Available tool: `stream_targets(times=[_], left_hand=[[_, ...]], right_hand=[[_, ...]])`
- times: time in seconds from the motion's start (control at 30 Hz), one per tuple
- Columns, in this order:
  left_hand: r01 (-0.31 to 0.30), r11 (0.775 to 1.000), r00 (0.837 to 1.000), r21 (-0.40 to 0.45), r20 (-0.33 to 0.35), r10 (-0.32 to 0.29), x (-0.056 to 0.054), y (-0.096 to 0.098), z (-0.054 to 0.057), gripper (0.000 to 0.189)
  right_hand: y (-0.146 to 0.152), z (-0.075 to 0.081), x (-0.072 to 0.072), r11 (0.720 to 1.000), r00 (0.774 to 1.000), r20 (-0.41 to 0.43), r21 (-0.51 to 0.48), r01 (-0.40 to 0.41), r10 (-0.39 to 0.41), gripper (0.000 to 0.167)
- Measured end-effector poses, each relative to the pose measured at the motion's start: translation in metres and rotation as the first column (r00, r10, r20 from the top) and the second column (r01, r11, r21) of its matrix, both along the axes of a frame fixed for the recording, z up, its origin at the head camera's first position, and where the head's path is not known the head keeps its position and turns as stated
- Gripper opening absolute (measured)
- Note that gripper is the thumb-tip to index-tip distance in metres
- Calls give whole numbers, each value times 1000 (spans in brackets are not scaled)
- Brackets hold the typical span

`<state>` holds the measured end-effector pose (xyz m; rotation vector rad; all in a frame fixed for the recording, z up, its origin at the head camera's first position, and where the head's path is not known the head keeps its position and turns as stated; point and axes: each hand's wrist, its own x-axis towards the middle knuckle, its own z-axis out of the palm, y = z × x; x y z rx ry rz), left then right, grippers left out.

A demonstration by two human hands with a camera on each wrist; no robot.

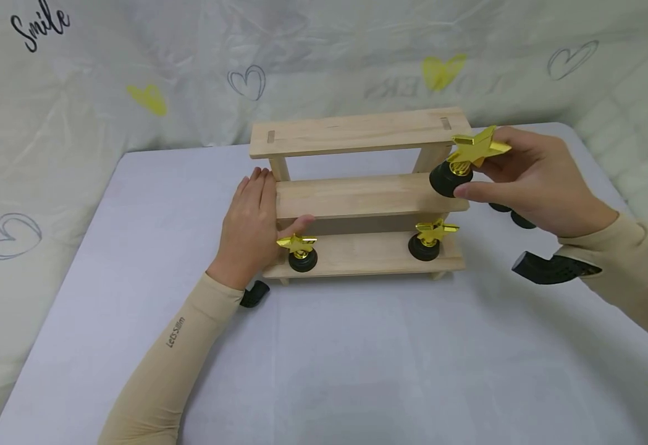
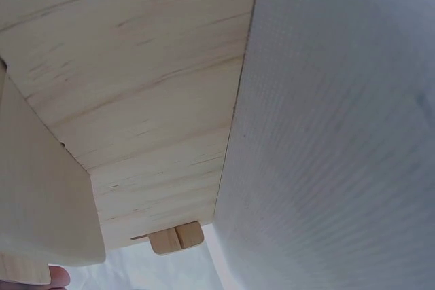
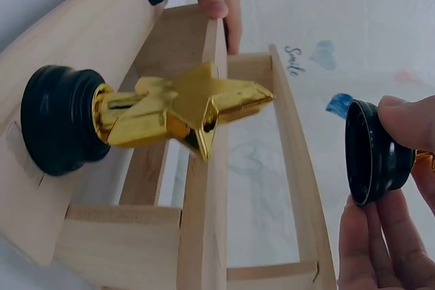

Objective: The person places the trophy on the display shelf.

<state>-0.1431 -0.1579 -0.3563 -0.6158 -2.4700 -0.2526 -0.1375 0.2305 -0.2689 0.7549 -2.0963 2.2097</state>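
Observation:
A three-tier wooden shelf (image 1: pixel 368 194) stands on the table. My right hand (image 1: pixel 546 179) grips a gold star trophy (image 1: pixel 476 148) with a black base, held tilted over the right end of the middle tier. In the right wrist view, thumb and fingers pinch its black base (image 3: pixel 380 154). My left hand (image 1: pixel 248 225) rests against the shelf's left side, fingers straight, thumb reaching in above the bottom tier. Two more star trophies stand on the bottom tier, one at the left end (image 1: pixel 302 253) and one at the right end (image 1: pixel 426 240).
Black round bases (image 1: pixel 522 220) show partly behind my right hand, to the right of the shelf. A white cloth covers the table (image 1: pixel 357 358). Behind it hangs a pale sheet (image 1: pixel 190 62) printed with hearts and words. Each wrist carries a black device (image 1: pixel 551 269).

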Motion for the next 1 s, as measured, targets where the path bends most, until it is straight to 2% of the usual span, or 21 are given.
stream_targets(times=[0.3, 0.53, 0.77, 1.0], left_hand=[[-8, 1000, 1000, -8, 11, 8, 2, 0, 1, 110], [-6, 1000, 1000, -16, 3, 6, 4, 1, 2, 110], [-6, 1000, 1000, -16, 1, 6, 4, 4, 3, 110], [-17, 1000, 1000, -9, 3, 17, 4, 4, 2, 112]], right_hand=[[-21, 1, 0, 992, 992, -31, 33, -120, 121, 56], [-37, 3, -1, 985, 988, -13, 89, -151, 153, 48], [-52, 7, -4, 962, 975, -32, 175, -209, 218, 42], [-68, 6, -9, 940, 958, -49, 216, -265, 281, 37]])
